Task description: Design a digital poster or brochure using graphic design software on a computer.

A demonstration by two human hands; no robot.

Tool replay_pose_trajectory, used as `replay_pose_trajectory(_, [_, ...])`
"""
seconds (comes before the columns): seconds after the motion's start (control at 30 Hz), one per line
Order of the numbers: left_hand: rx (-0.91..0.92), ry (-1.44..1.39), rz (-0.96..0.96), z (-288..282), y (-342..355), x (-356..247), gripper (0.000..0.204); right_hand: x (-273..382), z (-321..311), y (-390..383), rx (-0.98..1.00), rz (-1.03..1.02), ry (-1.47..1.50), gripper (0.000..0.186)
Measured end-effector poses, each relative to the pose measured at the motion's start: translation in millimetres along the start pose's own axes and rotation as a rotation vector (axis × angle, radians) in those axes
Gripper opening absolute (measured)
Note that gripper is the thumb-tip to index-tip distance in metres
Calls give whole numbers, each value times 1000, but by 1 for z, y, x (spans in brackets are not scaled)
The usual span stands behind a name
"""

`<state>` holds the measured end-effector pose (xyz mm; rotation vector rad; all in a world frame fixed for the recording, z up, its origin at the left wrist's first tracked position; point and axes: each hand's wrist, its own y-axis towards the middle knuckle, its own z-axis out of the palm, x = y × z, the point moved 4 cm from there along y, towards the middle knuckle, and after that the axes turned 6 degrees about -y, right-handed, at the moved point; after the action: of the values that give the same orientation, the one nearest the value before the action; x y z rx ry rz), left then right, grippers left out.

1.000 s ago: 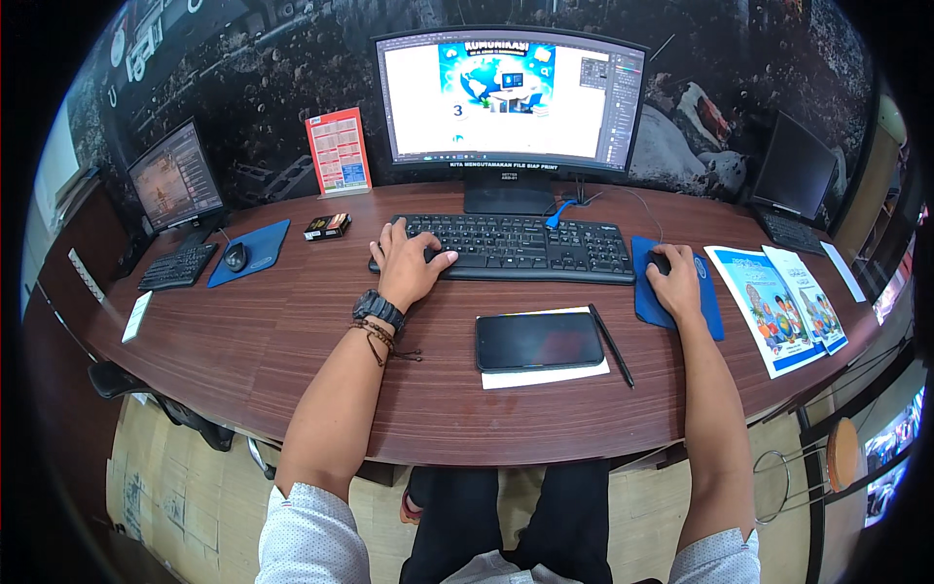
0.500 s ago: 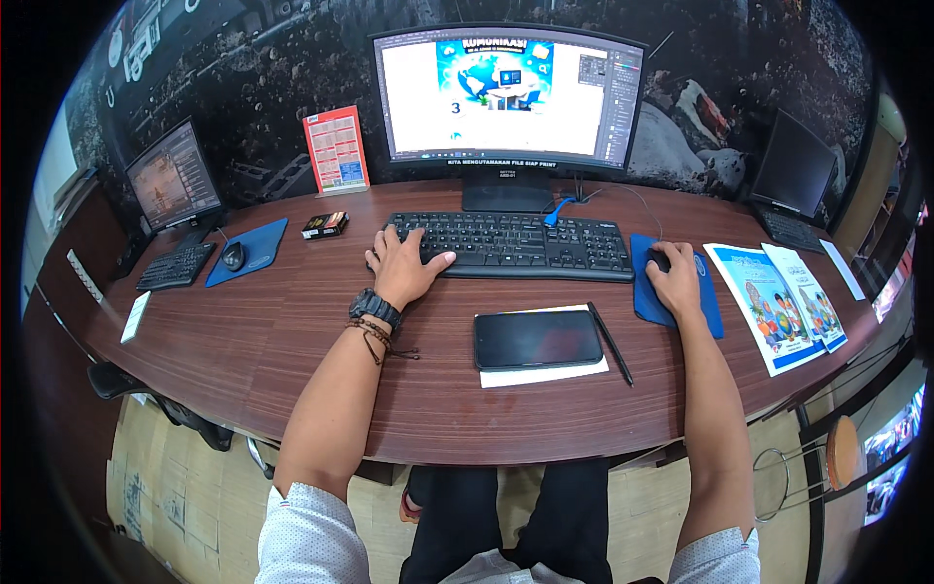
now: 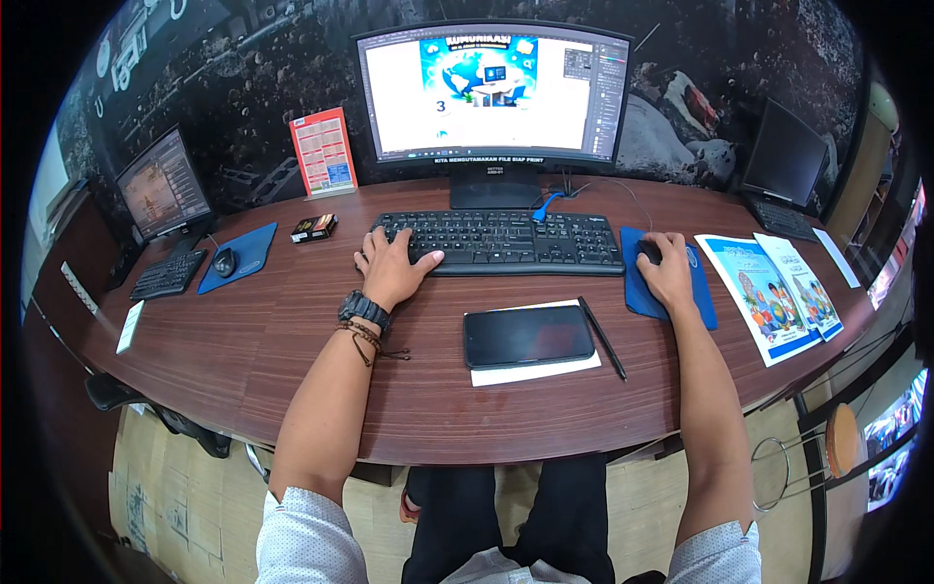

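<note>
My left hand rests with spread fingers on the left end of a black keyboard, its thumb near the front edge. On the right, my right hand is curled over a black mouse, which is mostly hidden under the palm and fingers. The mouse sits on a blue mouse pad. Behind the keyboard stands a wide curved monitor showing a blue globe-and-computer design in an editing window. Between my forearms lie a dark phone on white paper and a black pen.
Left of the keyboard are a small dark box, a red desk calendar, and another monitor with a keyboard and mouse. To the right lie illustrated booklets near a dark monitor. A blue cable plug touches the keyboard's back edge.
The whole view has shifted slightly, so the desk appears a little farther left. My left hand stays on the keyboard and my right hand on the mouse; the screen looks the same.
</note>
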<state>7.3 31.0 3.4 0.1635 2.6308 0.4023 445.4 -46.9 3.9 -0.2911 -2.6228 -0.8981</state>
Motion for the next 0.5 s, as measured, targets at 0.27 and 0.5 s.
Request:
replay_pose_trajectory(0.27, [-3, -8, 11, 2, 1, -1, 81, 1, 0, -1, 33, -18, 41, 37])
replay_pose_trajectory(0.5, [-105, -28, 44, -7, -3, -5, 74, 6, 0, -1, 52, 1, 28, 37])
